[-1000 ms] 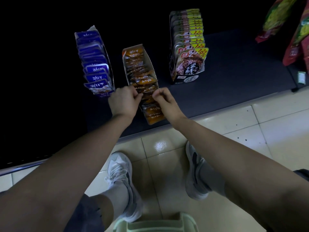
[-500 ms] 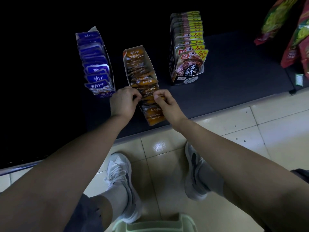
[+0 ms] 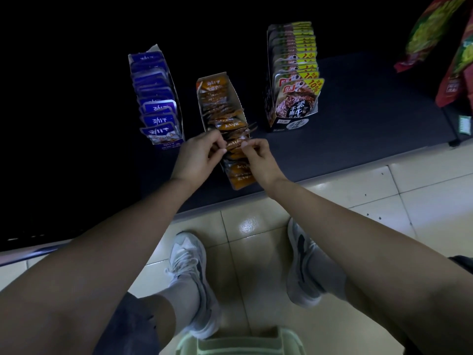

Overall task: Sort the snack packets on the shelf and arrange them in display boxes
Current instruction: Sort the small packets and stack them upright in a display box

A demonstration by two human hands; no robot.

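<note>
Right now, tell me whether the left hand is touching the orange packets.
Touching. The head view shows the left hand with its fingers curled round the edge of the orange packets in the middle box, no gap between them.

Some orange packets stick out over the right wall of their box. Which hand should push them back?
Probably the right hand: it pinches packets on that side, next to those sticking out. The left hand is at the box's other side and would have to cross.
</note>
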